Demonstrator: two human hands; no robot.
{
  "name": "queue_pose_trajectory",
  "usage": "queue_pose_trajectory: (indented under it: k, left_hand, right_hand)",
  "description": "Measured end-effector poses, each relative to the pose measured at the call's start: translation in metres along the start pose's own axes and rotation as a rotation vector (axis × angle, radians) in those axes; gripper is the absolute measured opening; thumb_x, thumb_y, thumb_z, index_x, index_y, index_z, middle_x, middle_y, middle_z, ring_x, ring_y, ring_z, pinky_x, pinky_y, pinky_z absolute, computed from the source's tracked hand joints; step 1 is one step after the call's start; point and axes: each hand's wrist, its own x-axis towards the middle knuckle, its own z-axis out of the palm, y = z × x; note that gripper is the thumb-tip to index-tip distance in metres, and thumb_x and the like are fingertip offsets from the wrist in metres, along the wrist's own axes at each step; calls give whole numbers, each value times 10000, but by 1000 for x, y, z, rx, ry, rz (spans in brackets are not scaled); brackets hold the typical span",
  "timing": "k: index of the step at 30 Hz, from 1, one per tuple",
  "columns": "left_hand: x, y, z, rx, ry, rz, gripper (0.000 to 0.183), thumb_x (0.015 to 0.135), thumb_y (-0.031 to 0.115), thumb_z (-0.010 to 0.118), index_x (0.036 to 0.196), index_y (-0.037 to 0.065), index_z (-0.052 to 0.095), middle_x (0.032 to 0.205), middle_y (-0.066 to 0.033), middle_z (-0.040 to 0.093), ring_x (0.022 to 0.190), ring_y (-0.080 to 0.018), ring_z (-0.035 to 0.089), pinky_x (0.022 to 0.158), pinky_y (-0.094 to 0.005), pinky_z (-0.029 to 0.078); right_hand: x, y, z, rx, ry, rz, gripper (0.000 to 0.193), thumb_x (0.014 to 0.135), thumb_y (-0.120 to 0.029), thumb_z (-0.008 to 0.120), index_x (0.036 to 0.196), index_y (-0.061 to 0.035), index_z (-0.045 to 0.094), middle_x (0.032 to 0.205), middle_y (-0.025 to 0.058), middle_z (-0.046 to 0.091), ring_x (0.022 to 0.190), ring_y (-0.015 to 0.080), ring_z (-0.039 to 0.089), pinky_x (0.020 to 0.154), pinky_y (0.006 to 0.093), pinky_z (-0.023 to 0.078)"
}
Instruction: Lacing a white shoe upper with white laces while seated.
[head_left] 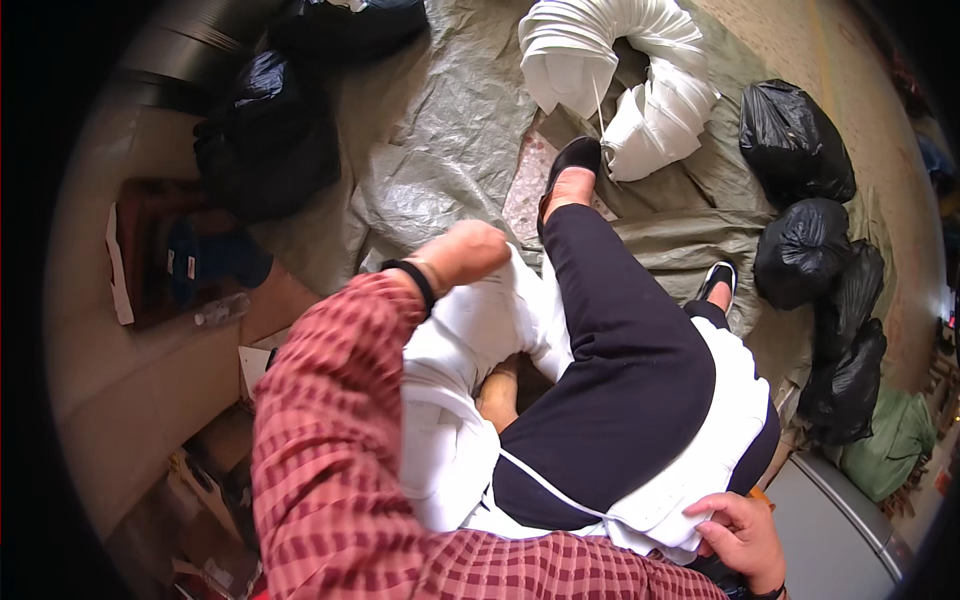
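Observation:
My left hand [465, 250] is closed in a fist at the top edge of a heap of white cloth [455, 335] left of my lap; its fingertips are turned away from view, and it seems to grip the cloth. At the lower right, my right hand [740, 535] has its thumb and fingers closed on the edge of a white cloth piece [690, 470] draped over my thigh. A thin white cord [550, 488] runs across my dark trousers between the two.
Ahead, a thick curved bundle of stacked white cloth [665, 95] lies on a crumpled grey-green tarp [430, 190]. Black plastic bags [800, 145] line the right, with another black bag [265, 140] at left. A green sack [888, 440] and grey box [835, 530] stand lower right.

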Motion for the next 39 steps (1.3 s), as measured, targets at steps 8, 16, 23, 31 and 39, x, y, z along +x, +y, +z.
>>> queue_pose_trajectory:
  k: [8, 16, 23, 31, 39]
  left_hand:
    - [-101, -5, -14, 187, 64, -206, 236, 966, 151, 545, 874, -32, 664, 787, -147, 692, 735, -334, 703, 622, -436, 567]
    - [-80, 8, 77, -26, 94, -467, 328, 974, 107, 496, 1268, 93, 640, 951, -166, 665, 815, -343, 700, 696, -461, 565]
    - [-50, 48, -53, -182, 254, -375, 62, 912, 77, 591, 940, 37, 629, 870, -187, 663, 818, -407, 661, 712, -485, 528]
    - [-90, 283, -169, -489, 542, 385, 204, 824, 180, 772, 872, 69, 608, 732, -57, 554, 649, -249, 603, 570, -378, 493]
    - [-125, 335, -138, -227, 426, 305, 232, 834, 210, 772, 941, 66, 626, 837, -77, 612, 755, -267, 651, 664, -401, 531]
  right_hand:
    - [8, -13, 8, -107, 10, -67, 231, 915, -20, 672, 1143, -29, 708, 708, 48, 704, 611, 79, 661, 583, 210, 481]
    - [6, -22, 16, -319, 36, -141, 256, 888, -55, 705, 1141, -73, 735, 783, 87, 722, 644, 167, 679, 615, 270, 510]
    - [4, 25, 32, -519, 359, -630, 634, 829, -126, 790, 1399, -7, 538, 669, 63, 595, 572, 208, 598, 561, 333, 477]
    - [8, 74, 56, -128, 407, -563, 549, 1013, -254, 617, 1456, 6, 423, 801, 139, 653, 705, 282, 650, 695, 356, 513]
    - [0, 125, 84, -88, 558, -799, 322, 954, -127, 675, 1219, 19, 563, 920, 206, 705, 807, 347, 706, 730, 387, 544]
